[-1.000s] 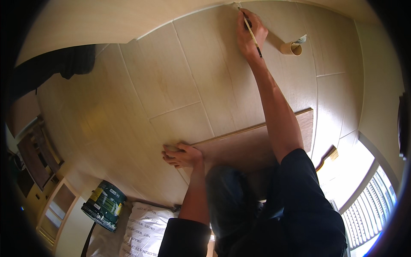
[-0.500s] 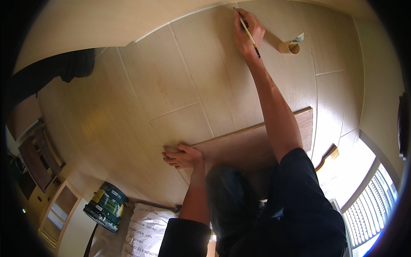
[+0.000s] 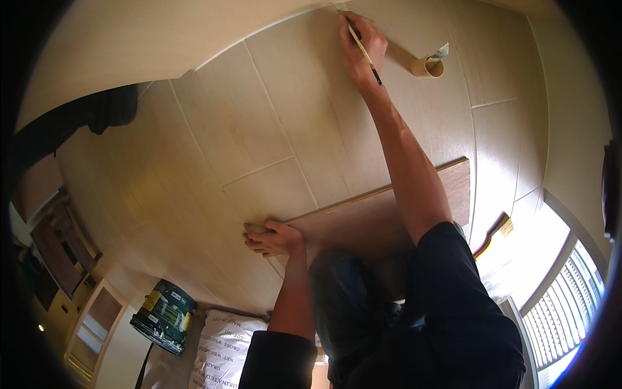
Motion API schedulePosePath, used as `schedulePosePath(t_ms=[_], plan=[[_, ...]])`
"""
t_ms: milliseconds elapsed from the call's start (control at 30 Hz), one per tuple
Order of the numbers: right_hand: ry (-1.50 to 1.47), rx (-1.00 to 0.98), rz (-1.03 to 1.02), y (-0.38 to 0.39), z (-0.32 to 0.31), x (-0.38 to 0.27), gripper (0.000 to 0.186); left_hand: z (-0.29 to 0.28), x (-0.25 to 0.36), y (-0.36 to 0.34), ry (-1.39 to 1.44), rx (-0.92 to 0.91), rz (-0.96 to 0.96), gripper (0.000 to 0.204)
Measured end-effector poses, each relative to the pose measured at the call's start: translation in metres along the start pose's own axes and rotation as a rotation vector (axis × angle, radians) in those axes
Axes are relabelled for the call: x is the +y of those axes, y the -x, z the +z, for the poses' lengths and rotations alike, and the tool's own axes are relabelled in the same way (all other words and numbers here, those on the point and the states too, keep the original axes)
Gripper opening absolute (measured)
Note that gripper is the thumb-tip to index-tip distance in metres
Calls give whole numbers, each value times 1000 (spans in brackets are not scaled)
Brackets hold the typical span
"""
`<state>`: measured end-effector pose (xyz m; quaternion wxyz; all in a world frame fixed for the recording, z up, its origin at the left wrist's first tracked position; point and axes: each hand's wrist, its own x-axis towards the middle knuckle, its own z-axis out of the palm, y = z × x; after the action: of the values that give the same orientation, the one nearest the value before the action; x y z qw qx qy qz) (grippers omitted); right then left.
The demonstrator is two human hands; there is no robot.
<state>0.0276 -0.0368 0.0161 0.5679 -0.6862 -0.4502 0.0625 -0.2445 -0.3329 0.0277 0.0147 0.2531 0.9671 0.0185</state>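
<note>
My right hand [image 3: 364, 53] is closed round a thin paintbrush [image 3: 371, 63] with a pale handle and dark end. Its tip reaches the line where the wood-look tile floor [image 3: 259, 129] meets the far wall. To that hand's right, a small tan cup [image 3: 425, 67] lies tipped, with a pale crumpled piece sticking out. My left hand [image 3: 280, 240] rests low at the left end of a brown plank [image 3: 350, 219], fingers curled. Something rounded and greyish shows between thumb and fingers, too unclear to name. The plank lies across in front of my knees, partly under my right forearm.
A pale wall [image 3: 149, 39] borders the far side, with a dark cloth-like shape [image 3: 97, 113] at far left. A paint-streaked green bucket [image 3: 165, 316] and white printed sack [image 3: 227, 343] stand at lower left. A wide brush [image 3: 499, 232] lies right of the plank, near a louvred panel [image 3: 570, 308].
The whole view has shifted slightly, near things and far alike. My right hand stays at the wall line with the paintbrush, and my left hand keeps its place by the plank.
</note>
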Motion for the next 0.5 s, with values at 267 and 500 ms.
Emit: schedulePosePath(t_ms=[267,500], plan=[[53,-1,32,0,-1,-1,14,2,-3,-1,17,22,15,61],[-14,59,10,1,2,1,14,1,-2,-1,14,6,1,62]])
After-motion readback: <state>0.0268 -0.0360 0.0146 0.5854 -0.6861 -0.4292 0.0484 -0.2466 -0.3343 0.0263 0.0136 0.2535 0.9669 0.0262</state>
